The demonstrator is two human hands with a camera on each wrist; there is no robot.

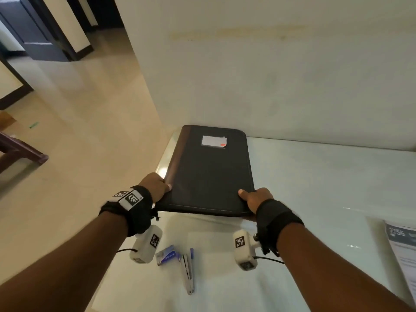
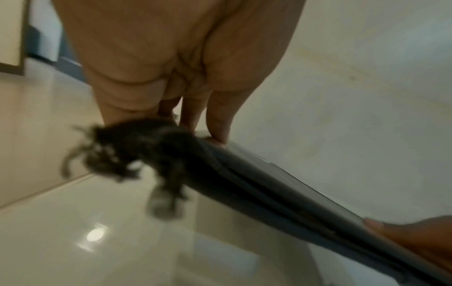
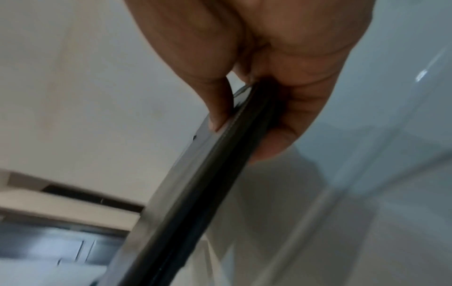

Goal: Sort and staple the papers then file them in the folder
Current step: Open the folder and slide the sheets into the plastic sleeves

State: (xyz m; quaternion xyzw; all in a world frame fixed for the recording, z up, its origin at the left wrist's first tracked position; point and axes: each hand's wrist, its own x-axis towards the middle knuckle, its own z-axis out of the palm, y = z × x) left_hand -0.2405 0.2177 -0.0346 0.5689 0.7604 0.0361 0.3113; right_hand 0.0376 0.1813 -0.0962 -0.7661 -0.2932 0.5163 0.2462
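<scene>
Both hands' grip [image 1: 155,185] [image 1: 254,199] on folder [image 1: 209,172] corners

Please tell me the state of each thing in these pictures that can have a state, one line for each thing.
folder: closed, near edge lifted off the table, gripped at both near corners.
left hand: grips the folder's near left corner.
right hand: pinches the near right corner, thumb on top.
stapler: lies flat on the table, untouched.
staple box: lies beside the stapler.
papers: lie flat at the table's right edge, not filed.
</scene>
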